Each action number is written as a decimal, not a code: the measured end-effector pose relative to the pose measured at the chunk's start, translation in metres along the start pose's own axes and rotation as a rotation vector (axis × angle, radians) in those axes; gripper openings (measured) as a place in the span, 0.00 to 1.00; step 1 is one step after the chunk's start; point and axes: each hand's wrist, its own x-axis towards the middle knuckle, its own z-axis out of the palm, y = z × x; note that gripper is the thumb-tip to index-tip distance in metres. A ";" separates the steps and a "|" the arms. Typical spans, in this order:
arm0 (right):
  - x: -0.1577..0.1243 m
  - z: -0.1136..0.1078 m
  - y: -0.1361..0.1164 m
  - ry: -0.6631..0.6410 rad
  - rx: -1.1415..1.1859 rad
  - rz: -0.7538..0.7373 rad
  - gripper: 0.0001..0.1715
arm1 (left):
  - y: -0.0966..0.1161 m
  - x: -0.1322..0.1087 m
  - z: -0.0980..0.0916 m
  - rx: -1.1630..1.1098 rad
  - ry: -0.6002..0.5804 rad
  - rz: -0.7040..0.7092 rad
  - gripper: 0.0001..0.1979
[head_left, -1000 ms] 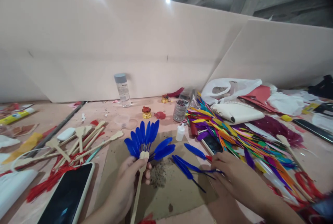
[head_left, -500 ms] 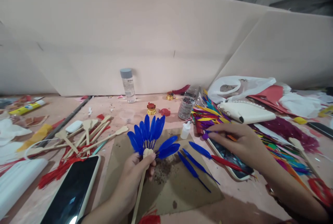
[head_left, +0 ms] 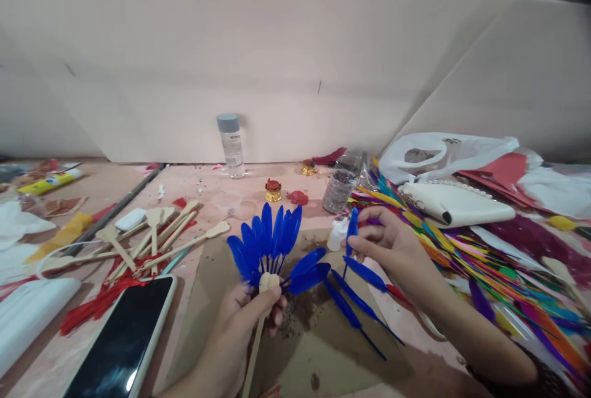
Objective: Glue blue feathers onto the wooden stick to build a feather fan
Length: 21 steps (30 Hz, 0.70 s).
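Observation:
My left hand [head_left: 252, 312] is closed round the top of a wooden fan handle [head_left: 261, 336], thumb on its broad head. Blue feathers [head_left: 265, 235] fan out upward and to the right from that head. My right hand [head_left: 385, 247] pinches a single blue feather [head_left: 352, 231] upright, to the right of the fan and close to a small white bottle [head_left: 338, 235]. Below it, several loose blue feathers [head_left: 344, 305] lie across a brown board [head_left: 300, 367]. A red feather [head_left: 399, 295] is partly hidden by my right forearm.
At the left are a phone [head_left: 124, 336], several wooden handles [head_left: 157, 231] with red tassels [head_left: 99, 305] and a white power bank [head_left: 37, 318]. Many coloured feathers [head_left: 462, 250] spread at the right, near a white purse [head_left: 462, 201]. A jar [head_left: 339, 191] and a clear bottle [head_left: 231, 148] stand behind.
My right hand has moved left from above the phone and now holds a blue feather upright. My left hand keeps its grip on the fan handle. The view has shifted slightly.

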 end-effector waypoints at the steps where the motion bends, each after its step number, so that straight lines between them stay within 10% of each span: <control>1: 0.000 0.000 0.004 -0.011 0.032 0.035 0.26 | 0.000 -0.001 0.000 -0.003 0.000 -0.006 0.16; 21: -0.010 0.005 0.001 -0.086 0.123 0.231 0.17 | -0.001 -0.005 -0.001 0.112 0.035 -0.040 0.16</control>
